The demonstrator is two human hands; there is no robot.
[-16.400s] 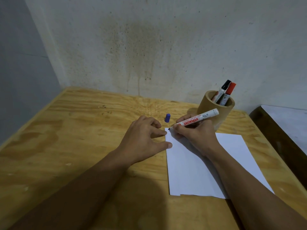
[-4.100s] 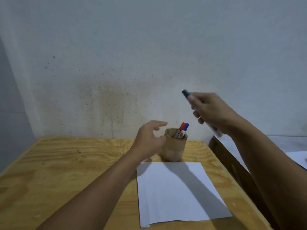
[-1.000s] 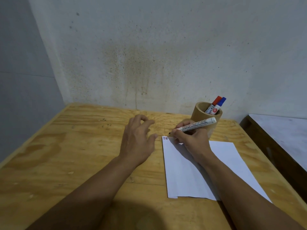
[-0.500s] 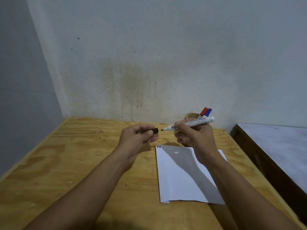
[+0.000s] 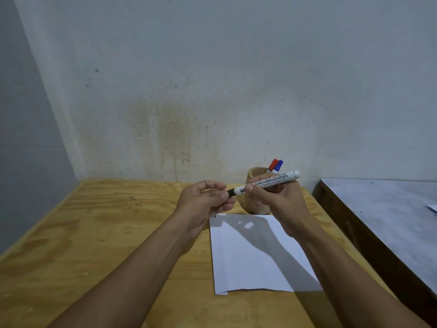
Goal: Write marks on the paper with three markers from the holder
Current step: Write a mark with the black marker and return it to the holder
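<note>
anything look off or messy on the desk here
Nothing much. The paper lies flat but slightly askew to the table edge, with a small fold at its near left corner. The wall behind has a brownish stain. The holder stands upright.

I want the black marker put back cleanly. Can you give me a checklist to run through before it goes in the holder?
1. Cap on tip: cannot tell; left hand holds the black cap at the marker tip.
2. Right hand grips the marker: ok.
3. Holder upright: ok.
4. Room in holder: ok; only the red marker and blue marker show.
5. Marks on paper: ok, at its top left corner.
</note>
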